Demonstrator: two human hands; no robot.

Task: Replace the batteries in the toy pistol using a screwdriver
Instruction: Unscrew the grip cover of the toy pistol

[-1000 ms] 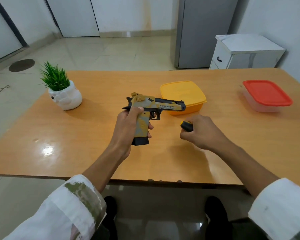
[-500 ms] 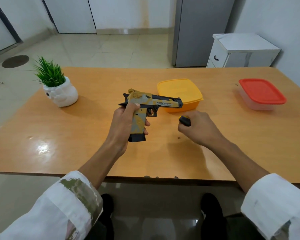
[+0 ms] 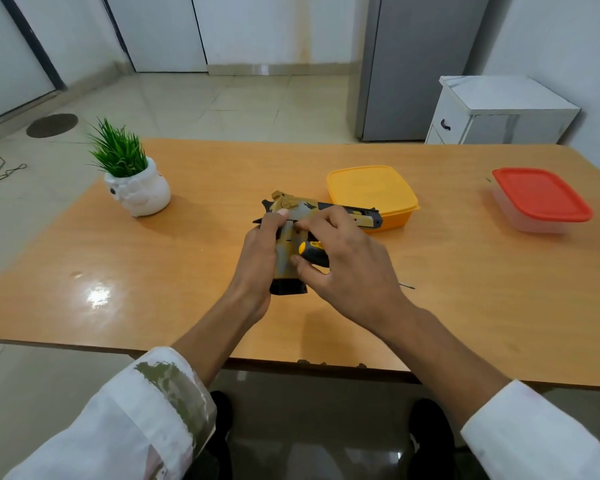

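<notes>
Head view is showing me the left hand wrapping its fingers round the butt of the toy pistol, thumb lying up along the frame. It is holding the pistol upright just above the table with the barrel pointing right. I judge it is being held that way so the flat side faces me and the cover screw can be reached.

The right hand is curling its lower fingers round the black-and-yellow handle of the screwdriver, which is lying across the palm. The thin shaft is poking out backwards, away from the pistol. Its fingertips are stretching forward and touching the frame just under the slide. So the tool is being carried, not applied; I am reading this as feeling for the screw or cover before turning the driver round.

Whether any screw is out I cannot tell, since the fingers are hiding that spot. No batteries are showing.

A yellow lidded box is sitting just beyond the muzzle, a red-lidded box well off to the right, and a potted plant far left.
</notes>
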